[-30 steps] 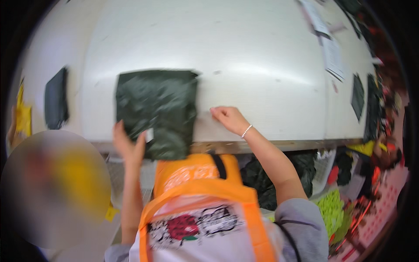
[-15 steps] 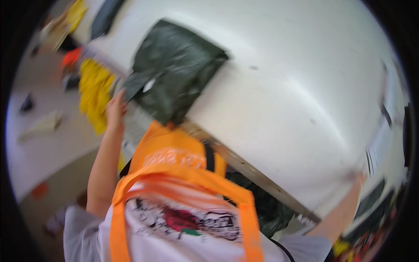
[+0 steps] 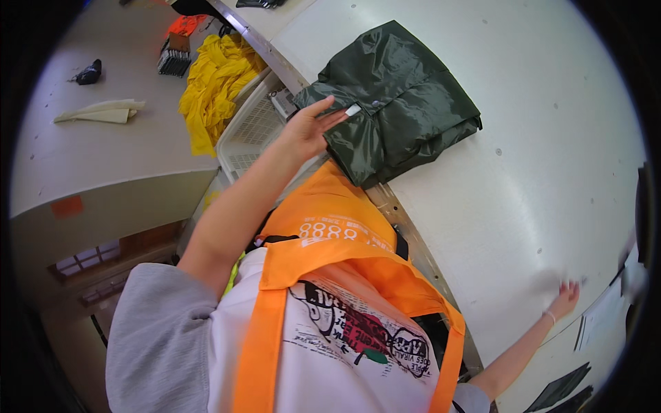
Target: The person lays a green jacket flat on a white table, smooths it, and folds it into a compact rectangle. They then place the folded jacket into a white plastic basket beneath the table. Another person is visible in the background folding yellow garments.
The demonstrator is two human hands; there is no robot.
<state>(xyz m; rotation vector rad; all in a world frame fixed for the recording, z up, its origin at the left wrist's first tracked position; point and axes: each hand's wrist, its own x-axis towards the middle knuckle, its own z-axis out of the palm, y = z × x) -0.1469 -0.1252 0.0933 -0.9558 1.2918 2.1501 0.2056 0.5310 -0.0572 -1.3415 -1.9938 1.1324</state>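
Folded dark green garment (image 3: 392, 103) now lying at the near edge of the white surface (image 3: 551, 172), one corner overhanging; one second ago flat and squared farther in, so a slide toward the edge and a turn of view to the left indicated. Left hand (image 3: 306, 131) open, fingers extended, fingertips against the garment's near fold beside a small pale tag; no closed grip visible. Right hand (image 3: 564, 299) moved away from the garment since one second ago, now well apart at the far right, open and flat on the surface, holding nothing. Contact therefore reduced to the left hand alone.

Garment appearance: glossy, thin, crinkled fabric, folded into a rough rectangle of several layers, edges uneven. Beside it, below the surface edge: white basket (image 3: 251, 131) and yellow cloth (image 3: 213, 76).
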